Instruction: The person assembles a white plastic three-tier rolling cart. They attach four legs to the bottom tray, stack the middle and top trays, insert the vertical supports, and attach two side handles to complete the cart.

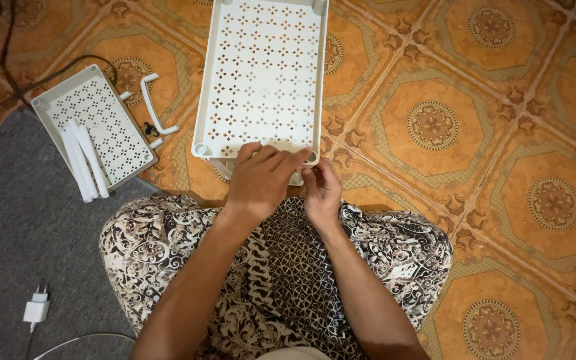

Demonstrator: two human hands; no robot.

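Note:
A large white perforated plastic tray lies on the tiled floor in front of my knees. My left hand rests flat over its near edge, fingers pointing right. My right hand is curled just beside it at the tray's near right corner, pinching a small white part that is mostly hidden under both hands. A white piece shows below the tray rim between my hands.
A smaller white perforated tray with white tubes on it lies at the left, partly on a grey rug. A white handle piece lies beside it. A white charger plug and dark cables are at the left.

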